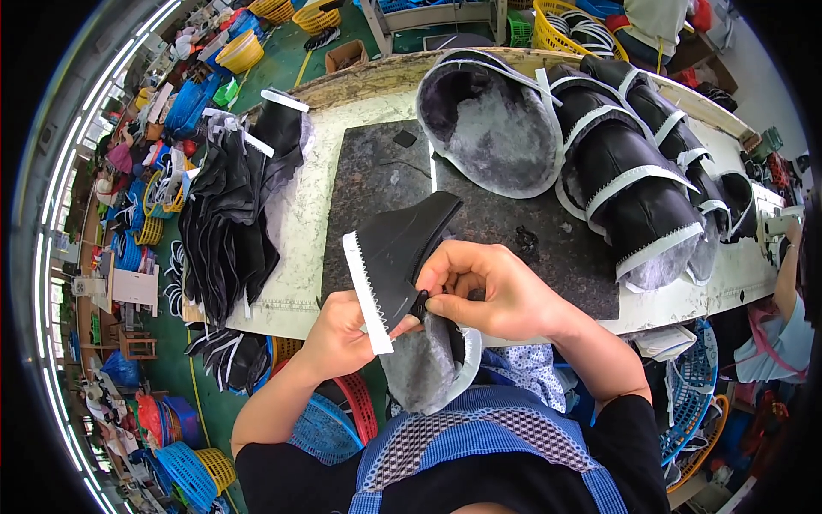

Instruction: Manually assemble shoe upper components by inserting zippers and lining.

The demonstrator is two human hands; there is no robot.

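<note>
Over the near edge of the bench, both hands hold a black shoe piece with a white zigzag strip along one side and grey fleece lining hanging below it toward the person's lap. The left hand has its grip closed on the lower part of the piece, thumb pressed against the white strip. The right hand is pinched shut on the inner edge of the same piece, fingertips meeting just beside the left thumb where the black outer layer joins the fleece.

A dark stone slab lies on the bench under and beyond the hands. At the far side of the slab lies a row of finished black pieces with white strips, overlapping one another; the nearest one shows its grey fleece inside. To the left, a heap of flat black cut pieces hangs over the bench edge. Blue and yellow plastic baskets stand on the green floor around. At the right rim, another person's arm reaches toward the bench.
</note>
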